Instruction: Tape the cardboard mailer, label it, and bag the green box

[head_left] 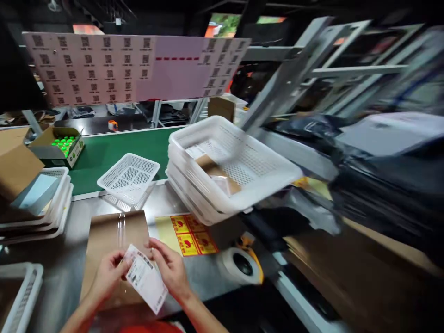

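Both hands pinch 1 white label [146, 279] above a brown envelope [114, 249] at the desk's near edge: left hand [110, 272] on its left side, right hand [170, 267] on its right. Yellow stickers [189, 235] and stacked white baskets [229, 169] sit further right.

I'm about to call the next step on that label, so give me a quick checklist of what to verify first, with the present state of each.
1. Both hands on the shipping label: ok, left hand and right hand pinch its upper edges.
2. Label lifted off the backing: cannot tell.
3. Brown envelope flat on the steel table beneath the label: ok.
4. Envelope surface bare: ok.
5. Tape roll apart from the hands: ok, to the right.
6. Print legible: cannot tell, too small.
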### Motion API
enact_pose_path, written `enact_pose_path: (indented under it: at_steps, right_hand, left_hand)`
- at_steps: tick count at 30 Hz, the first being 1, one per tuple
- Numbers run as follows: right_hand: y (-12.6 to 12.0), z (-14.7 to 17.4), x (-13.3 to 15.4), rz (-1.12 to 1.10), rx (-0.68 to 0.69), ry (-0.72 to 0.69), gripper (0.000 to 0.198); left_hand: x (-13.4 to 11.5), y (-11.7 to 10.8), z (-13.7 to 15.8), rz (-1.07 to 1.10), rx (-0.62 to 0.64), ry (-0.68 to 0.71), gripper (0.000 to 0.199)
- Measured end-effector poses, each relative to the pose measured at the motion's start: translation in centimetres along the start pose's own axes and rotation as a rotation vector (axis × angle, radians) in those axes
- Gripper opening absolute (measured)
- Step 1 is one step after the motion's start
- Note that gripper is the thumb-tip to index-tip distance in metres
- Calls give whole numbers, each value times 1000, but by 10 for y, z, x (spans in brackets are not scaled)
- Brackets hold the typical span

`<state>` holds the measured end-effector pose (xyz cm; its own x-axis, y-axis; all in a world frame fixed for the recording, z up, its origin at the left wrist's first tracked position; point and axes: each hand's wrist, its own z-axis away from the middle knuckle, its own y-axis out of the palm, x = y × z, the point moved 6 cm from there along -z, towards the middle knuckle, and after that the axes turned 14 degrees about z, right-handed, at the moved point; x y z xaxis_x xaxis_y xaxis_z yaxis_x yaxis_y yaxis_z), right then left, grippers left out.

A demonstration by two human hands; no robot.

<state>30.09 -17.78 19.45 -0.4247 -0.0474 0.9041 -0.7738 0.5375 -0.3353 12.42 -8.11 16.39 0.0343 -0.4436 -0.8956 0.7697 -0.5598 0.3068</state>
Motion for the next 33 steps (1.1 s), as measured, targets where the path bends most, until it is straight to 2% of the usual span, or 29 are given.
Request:
enact_pose_path:
  at_steps: [3, 7, 9, 13, 15, 19, 22, 25, 29, 33]
  right_hand:
    - [8, 27, 9, 83, 60, 159, 31]
    - [19, 56, 28, 126, 149, 188, 19]
    - [19, 66, 37, 160, 148, 120, 15]
    - [20, 81, 61, 359, 187, -229, 17]
    - [23, 86, 68, 394, 203, -334, 16]
    - [30, 93, 72, 399, 189, -359, 16]
    - [37, 101, 73, 414, 176, -345, 17]
    - [44, 110, 76, 432, 181, -390, 19]
    - [56, 125, 77, 493, 173, -490, 18]
    - [70, 139, 71, 657, 116, -590, 21]
  left_hand:
    - [10, 3, 15, -32, 76, 31, 62]
    - [18, 11, 38, -45, 143, 60, 61]
    - [19, 12, 50, -66, 137, 83, 64]
    - [21, 7, 69, -87, 121, 115, 65]
    - [24, 3, 76, -74, 124, 128, 62]
    - [31, -7, 87, -61, 105, 138, 58]
    - [33, -11, 97, -107, 121, 170, 52]
    - [39, -17, 107, -155, 137, 197, 47]
    - [56, -27, 112, -105, 111, 143, 50]
    - [73, -36, 109, -17, 62, 41, 63]
